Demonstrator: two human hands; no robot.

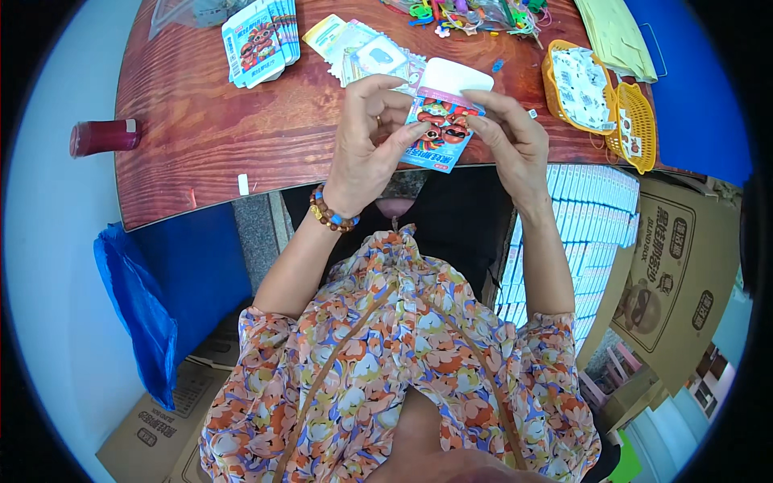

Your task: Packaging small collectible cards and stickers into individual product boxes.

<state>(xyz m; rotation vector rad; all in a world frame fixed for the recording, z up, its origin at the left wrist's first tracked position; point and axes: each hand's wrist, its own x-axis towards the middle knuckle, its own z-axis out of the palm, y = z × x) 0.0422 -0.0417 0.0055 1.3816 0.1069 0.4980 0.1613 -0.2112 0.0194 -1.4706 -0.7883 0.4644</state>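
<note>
Between my two hands is a small blue cardboard box [439,145] with red cartoon figures on its front. Its white top flap [457,76] stands up, away from me. My left hand [372,133] grips the box by its left side, thumb on the printed front. On the right side my right hand [511,141] holds it, with thumb and fingers near the flap's base. The box is held just over the table's near edge. Behind my left hand lies a loose pile of printed cards [370,56], partly covered by the hand and the box.
A stack of similar flat boxes [262,48] lies at the far left. Small colourful plastic trinkets [459,12] are heaped at the back. Two yellow baskets [551,88] with white packets stand at right. A carton of packed boxes [592,201] is beside me. A dark red cylinder [105,138] overhangs the left edge.
</note>
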